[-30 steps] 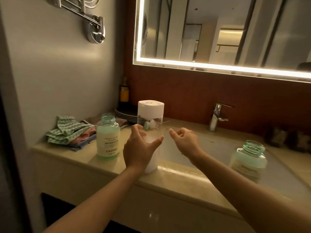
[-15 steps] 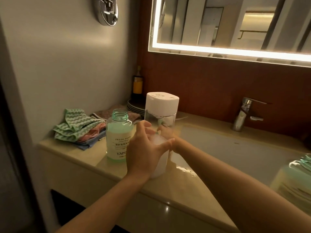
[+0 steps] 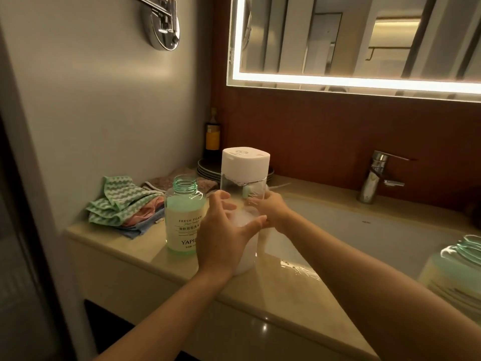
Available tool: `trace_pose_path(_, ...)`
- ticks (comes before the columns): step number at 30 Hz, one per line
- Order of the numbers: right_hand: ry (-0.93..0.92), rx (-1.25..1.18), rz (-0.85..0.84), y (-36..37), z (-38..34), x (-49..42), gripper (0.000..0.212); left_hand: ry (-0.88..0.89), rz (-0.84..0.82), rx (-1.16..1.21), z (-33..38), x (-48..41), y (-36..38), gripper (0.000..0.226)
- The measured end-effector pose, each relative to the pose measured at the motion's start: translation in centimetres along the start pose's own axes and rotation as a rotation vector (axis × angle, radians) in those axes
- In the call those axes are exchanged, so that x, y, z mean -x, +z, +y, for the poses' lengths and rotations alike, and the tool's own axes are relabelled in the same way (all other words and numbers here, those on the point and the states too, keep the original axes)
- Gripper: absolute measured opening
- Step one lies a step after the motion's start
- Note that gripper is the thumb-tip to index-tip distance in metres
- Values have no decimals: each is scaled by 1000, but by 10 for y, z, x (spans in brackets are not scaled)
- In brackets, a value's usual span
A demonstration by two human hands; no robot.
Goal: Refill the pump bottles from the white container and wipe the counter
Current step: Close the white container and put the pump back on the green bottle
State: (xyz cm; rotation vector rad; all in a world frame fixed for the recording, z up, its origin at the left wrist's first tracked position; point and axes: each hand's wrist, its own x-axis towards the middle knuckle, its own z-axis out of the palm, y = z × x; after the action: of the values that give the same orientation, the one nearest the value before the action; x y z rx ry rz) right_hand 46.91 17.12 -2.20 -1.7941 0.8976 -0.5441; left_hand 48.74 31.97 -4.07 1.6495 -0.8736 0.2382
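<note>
Closed in since a second ago: left hand (image 3: 223, 235) and right hand (image 3: 272, 213), both wrapped round white container (image 3: 246, 165), upright near front edge of desk (image 3: 145, 246). Just left, uncapped pump bottle (image 3: 183, 217), green liquid. At far right, second bottle (image 3: 455, 272). Folded cloths (image 3: 122, 204) further left; stacked plates (image 3: 205, 168) behind; faucet (image 3: 374, 178) beyond basin (image 3: 351, 230).

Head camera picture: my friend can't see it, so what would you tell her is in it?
A left hand and a right hand hold a white-topped soap dispenser on a bathroom counter beside the sink. An open green bottle stands next to it, with a pile of cloths behind.
</note>
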Motion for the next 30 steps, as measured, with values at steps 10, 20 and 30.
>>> trace_pose_path(10,-249,58,545,-83,-32,15,46,40,-7,13,-2,-3,11,107)
trace_pose_path(20,-483,190,724,-162,-51,81,44,307,216,6,24,26,8,88)
trace_pose_path(30,-695,487,885,-245,-32,168,45,584,-376,187,99,116,82,78)
